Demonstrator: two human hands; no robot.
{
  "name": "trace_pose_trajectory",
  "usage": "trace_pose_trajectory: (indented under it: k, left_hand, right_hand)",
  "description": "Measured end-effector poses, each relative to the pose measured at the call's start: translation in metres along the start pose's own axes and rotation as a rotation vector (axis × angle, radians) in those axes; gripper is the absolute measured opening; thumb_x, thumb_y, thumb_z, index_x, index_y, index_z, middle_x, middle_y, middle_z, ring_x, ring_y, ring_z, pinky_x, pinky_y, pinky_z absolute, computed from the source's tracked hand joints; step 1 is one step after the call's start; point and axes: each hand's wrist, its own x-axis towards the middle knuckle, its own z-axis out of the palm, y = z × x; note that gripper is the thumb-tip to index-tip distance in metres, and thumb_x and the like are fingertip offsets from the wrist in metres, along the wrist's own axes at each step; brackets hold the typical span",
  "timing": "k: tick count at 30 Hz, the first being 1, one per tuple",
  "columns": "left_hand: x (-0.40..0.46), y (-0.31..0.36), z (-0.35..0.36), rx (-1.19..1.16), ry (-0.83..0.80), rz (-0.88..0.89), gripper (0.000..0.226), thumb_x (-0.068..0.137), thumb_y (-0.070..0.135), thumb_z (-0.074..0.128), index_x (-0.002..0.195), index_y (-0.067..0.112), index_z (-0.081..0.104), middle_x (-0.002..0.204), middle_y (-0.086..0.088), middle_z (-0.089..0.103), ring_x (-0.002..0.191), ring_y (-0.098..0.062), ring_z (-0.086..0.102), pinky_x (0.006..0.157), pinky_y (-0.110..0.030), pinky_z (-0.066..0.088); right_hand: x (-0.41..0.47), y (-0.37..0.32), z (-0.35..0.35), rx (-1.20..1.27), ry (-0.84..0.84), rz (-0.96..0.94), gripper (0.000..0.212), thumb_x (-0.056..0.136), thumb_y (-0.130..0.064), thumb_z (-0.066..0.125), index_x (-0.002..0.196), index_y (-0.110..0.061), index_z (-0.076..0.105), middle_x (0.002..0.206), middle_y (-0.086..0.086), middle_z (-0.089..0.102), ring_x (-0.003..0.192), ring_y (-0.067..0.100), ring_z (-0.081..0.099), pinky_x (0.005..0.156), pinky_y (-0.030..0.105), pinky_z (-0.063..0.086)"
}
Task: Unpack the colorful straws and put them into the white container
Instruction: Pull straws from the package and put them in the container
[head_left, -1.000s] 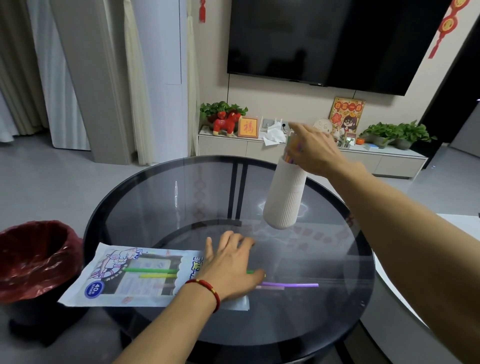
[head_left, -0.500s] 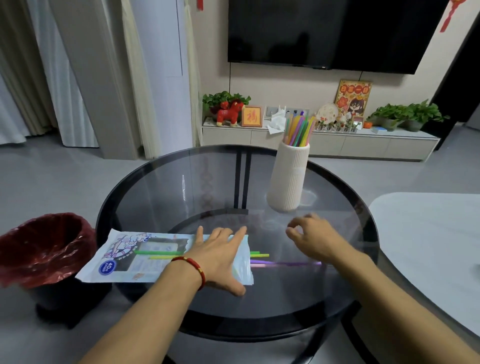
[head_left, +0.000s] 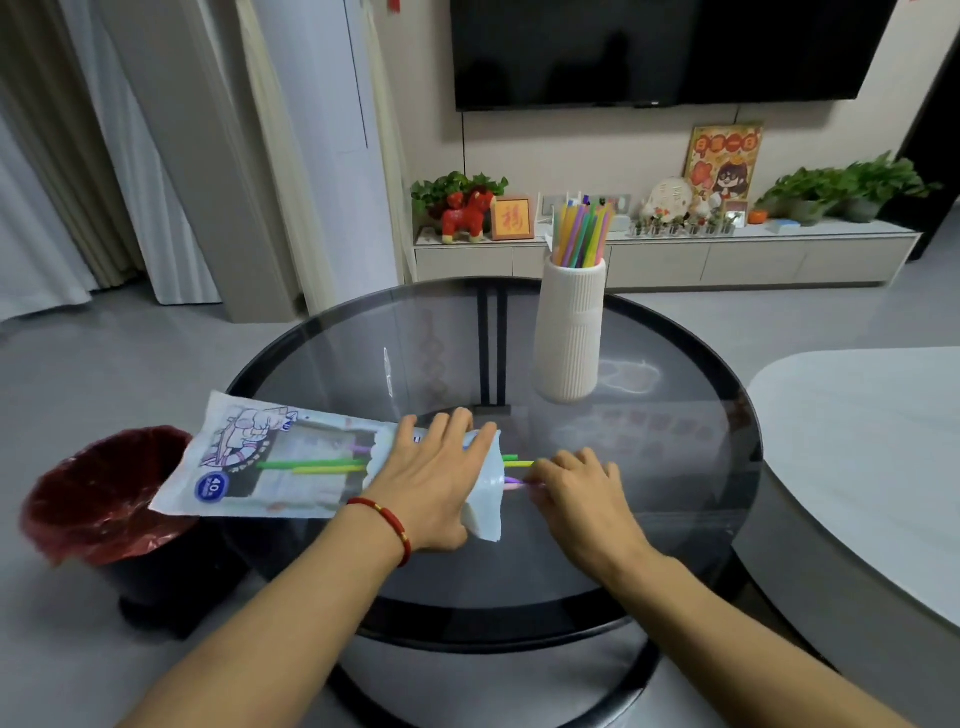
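A good share of the task is judged to be done: a bundle of colorful straws (head_left: 579, 231) is already stood upright in the white container (head_left: 570, 332), well beyond both hands on the glass table (head_left: 675, 415). A few straws are left; a green and a yellow one (head_left: 311, 466) are seen through the window of the package (head_left: 270, 462), and their tips, with a purple one, stick out of its open end.

The package is pressed flat near its mouth by the left hand (head_left: 434, 483), whose fingers (head_left: 457, 426) are laid straight across it. The protruding straw tips (head_left: 519, 470) lie between the two hands, touching the right hand (head_left: 582, 493). Its fingers (head_left: 543, 473) are curled at the tips, seemingly pinching them; a closed grip cannot be confirmed.
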Motion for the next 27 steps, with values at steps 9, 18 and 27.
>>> trace_pose_trajectory:
  k: [9, 18, 27]
  left_hand:
    - [-0.008, 0.008, -0.021, 0.114, 0.020, -0.105, 0.116, 0.066, 0.032, 0.078, 0.153, 0.015, 0.003, 0.143, -0.012, 0.021, 0.129, -0.032, 0.033, 0.113, -0.062, 0.022]
    - [0.003, 0.006, -0.047, 0.552, 0.119, 0.279, 0.096, 0.085, 0.013, 0.062, 0.155, 0.007, -0.003, 0.150, -0.022, 0.021, 0.130, -0.038, 0.033, 0.116, -0.066, 0.010]
    - [0.015, -0.012, -0.048, 0.558, 0.164, 0.272, 0.104, 0.081, 0.020, 0.070, 0.156, 0.009, -0.002, 0.148, -0.021, 0.025, 0.130, -0.037, 0.035, 0.117, -0.064, 0.013]
  right_hand:
    - [0.009, -0.023, -0.002, 1.275, -0.055, 0.439, 0.040, 0.088, -0.026, 0.056, 0.126, -0.018, 0.045, 0.099, 0.011, 0.063, 0.072, 0.021, 0.057, 0.057, 0.035, 0.047]
    - [0.013, -0.037, -0.011, 1.589, -0.230, 0.581, 0.043, 0.106, -0.035, 0.039, 0.099, -0.009, 0.073, 0.075, 0.011, 0.076, 0.053, 0.021, 0.062, 0.045, 0.028, 0.040]
    - [0.016, -0.020, -0.012, 1.920, -0.321, 0.538, 0.023, 0.099, -0.007, 0.068, 0.115, 0.009, 0.074, 0.093, 0.015, 0.081, 0.070, 0.013, 0.078, 0.059, 0.016, 0.059]
